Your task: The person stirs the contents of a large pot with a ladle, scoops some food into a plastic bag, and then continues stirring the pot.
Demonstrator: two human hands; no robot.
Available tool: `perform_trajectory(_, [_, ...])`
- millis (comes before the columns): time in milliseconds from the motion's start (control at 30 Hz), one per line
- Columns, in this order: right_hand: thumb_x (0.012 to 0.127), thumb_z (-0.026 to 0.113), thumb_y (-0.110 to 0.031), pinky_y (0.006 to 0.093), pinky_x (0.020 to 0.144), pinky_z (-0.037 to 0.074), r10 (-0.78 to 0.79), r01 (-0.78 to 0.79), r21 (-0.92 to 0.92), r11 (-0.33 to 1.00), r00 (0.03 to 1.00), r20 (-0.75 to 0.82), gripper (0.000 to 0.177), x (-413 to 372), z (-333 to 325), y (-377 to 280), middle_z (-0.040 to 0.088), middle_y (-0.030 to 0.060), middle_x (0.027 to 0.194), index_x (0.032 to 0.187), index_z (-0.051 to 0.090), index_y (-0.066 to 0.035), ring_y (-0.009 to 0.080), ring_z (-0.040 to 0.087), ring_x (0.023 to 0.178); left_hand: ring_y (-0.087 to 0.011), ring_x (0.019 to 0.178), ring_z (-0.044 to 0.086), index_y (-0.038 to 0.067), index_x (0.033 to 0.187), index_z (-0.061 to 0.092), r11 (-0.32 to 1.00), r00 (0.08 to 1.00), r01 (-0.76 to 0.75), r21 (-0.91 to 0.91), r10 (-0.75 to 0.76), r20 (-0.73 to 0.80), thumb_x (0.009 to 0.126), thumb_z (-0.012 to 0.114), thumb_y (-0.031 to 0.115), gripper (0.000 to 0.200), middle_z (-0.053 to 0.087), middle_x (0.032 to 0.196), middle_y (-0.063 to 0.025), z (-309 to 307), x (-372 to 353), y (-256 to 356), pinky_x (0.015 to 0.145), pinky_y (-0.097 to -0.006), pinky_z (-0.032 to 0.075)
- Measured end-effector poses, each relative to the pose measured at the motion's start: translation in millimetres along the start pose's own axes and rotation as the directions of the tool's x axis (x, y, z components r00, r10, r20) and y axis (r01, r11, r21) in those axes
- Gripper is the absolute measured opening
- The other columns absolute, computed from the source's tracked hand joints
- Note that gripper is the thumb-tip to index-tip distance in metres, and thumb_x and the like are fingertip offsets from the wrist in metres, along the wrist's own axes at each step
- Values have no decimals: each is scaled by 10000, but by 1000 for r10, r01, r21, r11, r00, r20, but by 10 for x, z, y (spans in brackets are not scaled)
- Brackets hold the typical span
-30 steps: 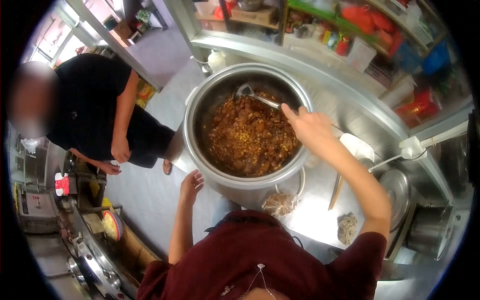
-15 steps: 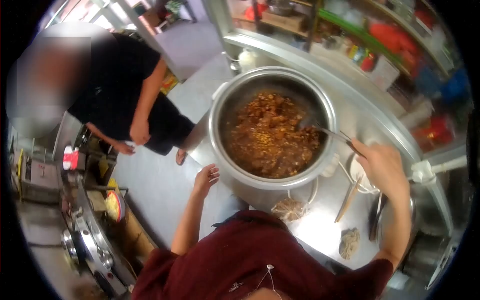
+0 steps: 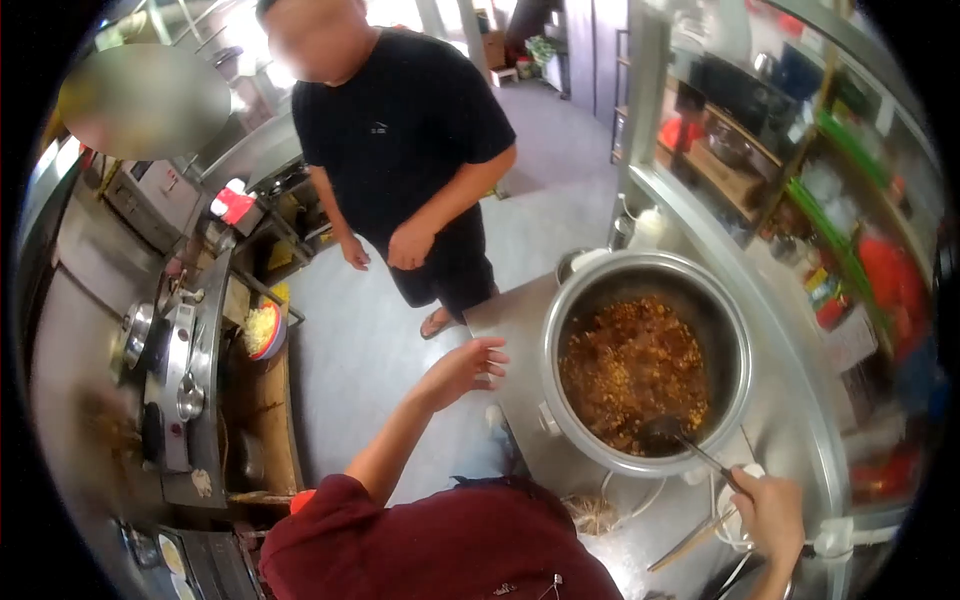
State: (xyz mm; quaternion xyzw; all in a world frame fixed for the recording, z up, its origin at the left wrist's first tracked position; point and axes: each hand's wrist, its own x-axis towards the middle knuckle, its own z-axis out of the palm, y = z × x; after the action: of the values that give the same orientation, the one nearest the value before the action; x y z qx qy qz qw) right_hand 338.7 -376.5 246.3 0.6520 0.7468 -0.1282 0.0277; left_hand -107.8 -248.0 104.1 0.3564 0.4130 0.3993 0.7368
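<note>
A large round metal pot (image 3: 552, 400) stands on the steel counter, with chunky brown stew (image 3: 635, 365) and yellow bits inside. My right hand (image 3: 768, 512) grips the dark handle of a ladle (image 3: 665, 432) from beyond the pot's near right rim. The ladle's bowl dips into the stew at the near side, partly sunk. My left hand (image 3: 470, 372) hangs in the air left of the pot, holding nothing, fingers apart and slightly curled. It is not touching the pot.
A person in black (image 3: 400, 140) stands across the floor at the counter's far left corner. A wooden-handled tool (image 3: 690, 543) and a tied plastic bag (image 3: 592, 513) lie near the pot. Left are a stove (image 3: 180, 390) and a bowl of pale yellow shreds (image 3: 262, 330). A glass partition borders the right.
My view has swung left, so the pot appears farther right. The ladle has moved from the pot's right side to its near side. My left hand reaches farther forward with fingers more spread.
</note>
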Motion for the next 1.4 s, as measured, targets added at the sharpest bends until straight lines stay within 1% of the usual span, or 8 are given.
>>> perform_trajectory(267, [664, 662, -85, 447, 619, 417, -35, 33, 66, 997, 999, 33, 336, 91, -75, -106, 584, 204, 689, 997, 630, -58, 385, 561, 683, -207, 1058, 511, 91, 1367, 303, 938, 623, -235, -255, 346, 702, 855, 165, 688, 798, 509, 1180, -113, 1159, -228, 888, 891, -381, 419])
perform_trajectory(567, [744, 634, -173, 441, 649, 451, 16, -9, -46, 999, 987, 161, 331, 130, -215, -263, 603, 215, 798, 1066, 617, -100, 380, 583, 753, -305, 1038, 555, 227, 1320, 342, 695, 210, 597, -401, 347, 914, 816, 162, 725, 731, 510, 1183, -106, 2648, -337, 1346, 724, -484, 526])
perform_trajectory(800, [680, 664, -133, 450, 612, 419, -260, 263, -8, 965, 944, -205, 308, -82, 82, -53, 596, 180, 694, 980, 644, -68, 370, 568, 684, -378, 1042, 539, 210, 1352, 322, 860, 286, 371, -351, 253, 924, 845, 206, 689, 707, 501, 1204, -109, 2575, -274, 1065, 841, -464, 469])
perform_trajectory(933, [695, 672, -176, 443, 632, 442, -25, 26, 49, 998, 1000, -14, 322, -164, 59, -108, 618, 147, 701, 1007, 655, -96, 360, 580, 697, -373, 1155, 465, 207, 1352, 349, 721, 518, 485, -495, 219, 827, 867, 232, 657, 673, 475, 1288, -121, 2358, 144, 791, 907, -446, 425])
perform_trajectory(1067, [841, 547, -160, 464, 679, 454, -1, 14, -74, 997, 985, 175, 226, -14, -73, -155, 613, 212, 869, 1036, 631, -84, 383, 590, 799, -390, 1161, 453, 325, 1392, 254, 790, 103, 443, -423, 424, 900, 788, 138, 760, 754, 435, 1344, -66, 2949, -343, 1322, 967, -471, 331])
perform_trajectory(1233, [829, 549, -150, 439, 728, 466, -221, 223, 116, 968, 975, -28, 263, -112, -3, -9, 624, 200, 882, 1078, 617, -97, 377, 595, 787, -439, 1063, 512, 361, 1394, 207, 655, 241, 680, -330, 226, 944, 742, 104, 799, 793, 458, 1320, -63, 3173, -406, 1564, 883, -544, 375])
perform_trajectory(1300, [794, 577, -151, 436, 707, 462, -248, 265, 126, 956, 959, -135, 278, -122, 190, 103, 625, 185, 836, 1063, 628, -102, 368, 596, 762, -404, 1034, 537, 337, 1388, 223, 882, 35, 301, -363, 371, 928, 780, 167, 751, 737, 444, 1315, -64, 3119, -333, 1267, 887, -528, 377])
perform_trajectory(1400, [696, 655, -154, 441, 619, 441, -121, 118, -37, 992, 988, -97, 314, -219, 195, 98, 623, 146, 703, 1004, 656, -93, 355, 587, 684, -298, 1060, 548, 204, 1415, 201, 900, 360, 146, -412, 339, 869, 883, 311, 613, 681, 401, 1335, -104, 3071, 122, 893, 945, -414, 381])
